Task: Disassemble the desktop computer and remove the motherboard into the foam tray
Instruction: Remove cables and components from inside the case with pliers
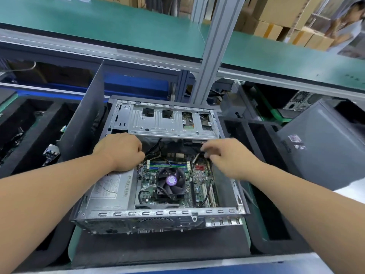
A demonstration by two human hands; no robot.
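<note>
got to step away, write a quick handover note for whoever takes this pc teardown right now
Left hand: inside the case, fingers curled among cables above the RAM; what it grips is hidden.
Right hand: pinching a cable near the drive cage.
Motherboard: in the case, fan and power supply beside it.
Done: side panel off.
Left: unplug cables, free the board, move it to a foam tray.

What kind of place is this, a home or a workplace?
Most likely a workplace: a factory or workshop line for taking computers apart. An opened desktop case lies on a green-matted workbench, black foam trays sit beside it, and stacked cardboard boxes stand behind.
</note>
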